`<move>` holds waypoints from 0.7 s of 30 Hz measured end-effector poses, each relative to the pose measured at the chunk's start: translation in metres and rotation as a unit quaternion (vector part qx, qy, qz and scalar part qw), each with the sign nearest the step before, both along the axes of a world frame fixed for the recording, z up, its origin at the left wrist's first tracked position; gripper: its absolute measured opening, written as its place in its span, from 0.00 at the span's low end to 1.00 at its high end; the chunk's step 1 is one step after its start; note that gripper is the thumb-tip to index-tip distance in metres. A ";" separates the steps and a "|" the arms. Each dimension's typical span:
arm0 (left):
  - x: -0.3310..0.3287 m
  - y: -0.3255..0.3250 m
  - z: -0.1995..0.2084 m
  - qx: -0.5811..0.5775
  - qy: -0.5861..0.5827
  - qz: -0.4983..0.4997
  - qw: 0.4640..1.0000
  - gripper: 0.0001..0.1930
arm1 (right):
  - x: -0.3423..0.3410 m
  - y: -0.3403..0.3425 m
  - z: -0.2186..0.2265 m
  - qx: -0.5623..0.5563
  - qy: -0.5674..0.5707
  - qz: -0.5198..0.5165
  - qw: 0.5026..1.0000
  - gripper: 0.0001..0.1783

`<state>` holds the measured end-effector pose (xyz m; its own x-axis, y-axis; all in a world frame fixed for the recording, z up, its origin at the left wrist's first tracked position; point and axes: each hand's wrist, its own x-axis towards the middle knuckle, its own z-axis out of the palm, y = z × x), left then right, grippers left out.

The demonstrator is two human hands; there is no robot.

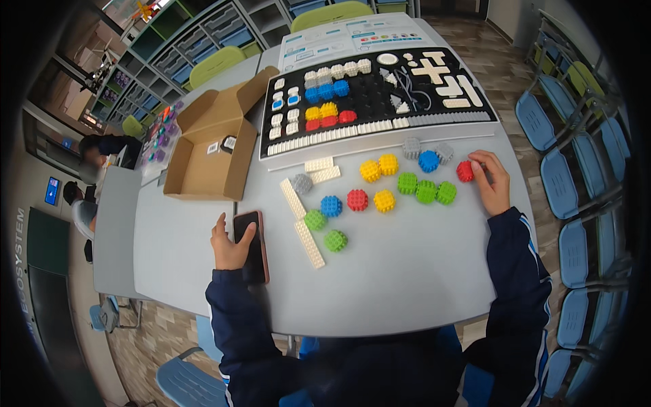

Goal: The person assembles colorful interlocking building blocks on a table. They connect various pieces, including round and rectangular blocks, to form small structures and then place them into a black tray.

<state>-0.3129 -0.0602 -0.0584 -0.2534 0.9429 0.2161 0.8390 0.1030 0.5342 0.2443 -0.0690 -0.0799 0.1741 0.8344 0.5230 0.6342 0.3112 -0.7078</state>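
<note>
My right hand [494, 184] has its thumb and fingers against a red studded building block [465, 171] at the right side of the table. Lying at the left, a smartphone [255, 252] with a dark screen has my left hand [230, 243] on its edge, thumb and fingers apart. Between my hands are loose studded blocks: a row of green blocks [426, 192], yellow blocks [377, 167], a red block [357, 199] and blue blocks [331, 206]. Cream studded strips [310, 244] lie beside a grey block [302, 183] and green blocks [336, 241].
Beyond the loose blocks stands a black-lined kit tray [369, 91] holding blocks, cables and white parts. An open cardboard box [213, 146] is at its left, and a printed sheet [352, 37] lies behind. Blue chairs [563, 190] line the right. Two people sit at the far left.
</note>
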 end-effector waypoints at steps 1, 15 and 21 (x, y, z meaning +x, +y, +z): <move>0.003 -0.006 -0.005 -0.026 -0.008 0.009 1.000 0.43 | -0.001 0.000 0.000 0.001 -0.004 -0.006 1.000 0.09; 0.036 -0.022 -0.015 -0.009 0.138 0.082 0.987 0.47 | 0.004 -0.004 -0.005 0.023 -0.009 -0.020 0.999 0.08; 0.034 -0.023 -0.019 0.011 0.107 0.074 0.991 0.44 | 0.001 -0.006 -0.003 0.016 -0.016 -0.020 1.000 0.09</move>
<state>-0.2790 -0.0827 -0.0772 -0.3338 0.8936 0.3002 0.9103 0.2228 0.3489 0.2454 -0.0752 -0.0828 0.1901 0.8093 0.5558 0.6695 0.3072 -0.6764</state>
